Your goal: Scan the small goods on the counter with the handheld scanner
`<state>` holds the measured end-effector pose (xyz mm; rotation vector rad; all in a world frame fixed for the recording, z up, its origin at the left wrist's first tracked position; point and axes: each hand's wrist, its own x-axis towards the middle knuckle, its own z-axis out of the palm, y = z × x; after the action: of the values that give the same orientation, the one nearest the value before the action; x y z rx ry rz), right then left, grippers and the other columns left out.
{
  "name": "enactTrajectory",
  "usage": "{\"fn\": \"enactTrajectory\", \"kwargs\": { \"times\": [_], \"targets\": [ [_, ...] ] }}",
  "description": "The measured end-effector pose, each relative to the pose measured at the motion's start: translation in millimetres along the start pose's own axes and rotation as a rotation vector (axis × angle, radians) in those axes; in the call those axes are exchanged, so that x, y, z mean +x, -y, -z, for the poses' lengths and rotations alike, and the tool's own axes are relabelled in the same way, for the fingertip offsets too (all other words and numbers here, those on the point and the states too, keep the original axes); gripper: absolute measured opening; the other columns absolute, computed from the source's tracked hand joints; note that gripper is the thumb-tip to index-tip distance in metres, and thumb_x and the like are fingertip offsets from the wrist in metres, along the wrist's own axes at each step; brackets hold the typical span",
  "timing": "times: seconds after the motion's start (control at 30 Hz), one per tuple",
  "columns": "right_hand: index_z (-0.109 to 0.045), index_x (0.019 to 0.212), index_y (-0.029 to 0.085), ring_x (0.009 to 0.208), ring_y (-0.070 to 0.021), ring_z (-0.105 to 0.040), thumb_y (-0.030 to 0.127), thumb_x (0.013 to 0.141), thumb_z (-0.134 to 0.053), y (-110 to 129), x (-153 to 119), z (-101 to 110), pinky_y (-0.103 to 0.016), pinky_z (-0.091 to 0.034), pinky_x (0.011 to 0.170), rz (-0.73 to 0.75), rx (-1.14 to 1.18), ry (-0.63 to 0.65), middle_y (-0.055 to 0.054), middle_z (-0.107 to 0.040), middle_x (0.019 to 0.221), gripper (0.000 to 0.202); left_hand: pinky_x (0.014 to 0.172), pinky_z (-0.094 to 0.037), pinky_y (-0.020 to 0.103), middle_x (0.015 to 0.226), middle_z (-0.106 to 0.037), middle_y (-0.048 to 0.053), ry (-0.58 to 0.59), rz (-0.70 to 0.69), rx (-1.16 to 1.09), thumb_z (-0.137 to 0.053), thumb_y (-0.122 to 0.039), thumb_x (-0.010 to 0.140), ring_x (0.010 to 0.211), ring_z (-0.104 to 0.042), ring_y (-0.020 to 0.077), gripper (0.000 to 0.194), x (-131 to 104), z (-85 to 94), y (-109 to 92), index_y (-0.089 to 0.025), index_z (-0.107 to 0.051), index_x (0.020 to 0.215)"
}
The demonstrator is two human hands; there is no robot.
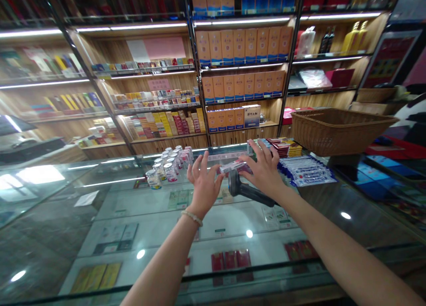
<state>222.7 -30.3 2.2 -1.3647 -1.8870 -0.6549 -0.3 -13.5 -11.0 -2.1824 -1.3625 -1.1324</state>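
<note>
My left hand (202,181), with a beaded bracelet at the wrist, pinches one end of a small pink-and-white pack (230,166). The other end is gripped by my right hand (264,170), so the pack lies level between the two. Just below it a dark handheld barcode scanner (251,193) rests on the glass counter (159,230). Left of my left hand stand rows of small clear bottles with white caps (166,166). Beside my right hand are blue-and-white flat packets (306,170) in an overlapping row, and small red and yellow packs (285,147).
A wicker basket (339,130) stands on the counter at the right. Under the glass lie boxes, among them red ones (231,264) and yellow ones (96,277). Behind, lit shelves hold orange boxes (244,46) and many small packs (166,124).
</note>
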Motion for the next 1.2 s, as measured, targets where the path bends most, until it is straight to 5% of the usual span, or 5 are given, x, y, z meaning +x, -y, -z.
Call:
{"fn": "enactTrajectory", "kwargs": {
  "times": [0.17, 0.53, 0.87, 1.07, 1.2],
  "targets": [
    [-0.074, 0.11, 0.029, 0.154, -0.0339, -0.029, 0.037, 0.093, -0.072, -1, -2, -4, -0.058, -0.013, 0.122, 0.031, -0.021, -0.055, -0.011, -0.043, 0.164, 0.019, 0.123, -0.019, 0.066, 0.168, -0.038, 0.014, 0.037, -0.004, -0.03, -0.053, -0.042, 0.102, 0.154, -0.03, 0.0358, 0.03, 0, -1.9, -2, -0.025, -0.075, 0.114],
    [-0.073, 0.106, 0.028, 0.151, -0.0318, -0.033, 0.034, 0.094, -0.07, 0, -2, -6, -0.058, -0.017, 0.121, 0.073, -0.046, -0.138, -0.011, -0.049, 0.16, 0.014, 0.124, -0.019, 0.066, 0.167, -0.041, 0.012, 0.006, 0.007, -0.063, -0.06, -0.045, 0.099, 0.153, -0.032, 0.0366, 0.034, 1, 0.0, 0, -0.031, -0.072, 0.127],
    [-0.073, 0.106, 0.03, 0.151, -0.0321, -0.032, 0.034, 0.094, -0.07, 3, -4, -8, -0.059, -0.014, 0.121, 0.092, -0.036, -0.14, -0.009, -0.048, 0.161, 0.013, 0.124, -0.012, 0.068, 0.164, -0.044, 0.008, -0.003, -0.029, -0.004, -0.071, -0.044, 0.092, 0.153, -0.031, 0.0378, 0.02, 2, 6.4, -2, -0.033, -0.079, 0.107],
    [-0.074, 0.115, 0.031, 0.154, -0.0338, -0.03, 0.033, 0.097, -0.065, 7, -2, 1, -0.06, -0.014, 0.121, 0.046, -0.014, -0.012, -0.008, -0.045, 0.165, 0.021, 0.126, -0.011, 0.067, 0.165, -0.044, 0.003, 0.01, -0.008, -0.006, -0.07, -0.042, 0.093, 0.154, -0.029, 0.0367, 0.017, 2, 6.7, 0, -0.034, -0.078, 0.106],
    [-0.06, 0.145, 0.029, 0.158, -0.0367, -0.023, 0.042, 0.099, -0.059, 17, -2, 0, -0.063, -0.018, 0.121, -0.057, 0.032, 0.137, -0.014, -0.035, 0.17, 0.048, 0.126, -0.012, 0.067, 0.164, -0.045, 0.003, 0.002, 0.063, -0.012, -0.07, -0.04, 0.093, 0.154, -0.029, 0.0376, 0.017, 2, 4.3, 9, -0.033, -0.078, 0.106]
  ]
}}
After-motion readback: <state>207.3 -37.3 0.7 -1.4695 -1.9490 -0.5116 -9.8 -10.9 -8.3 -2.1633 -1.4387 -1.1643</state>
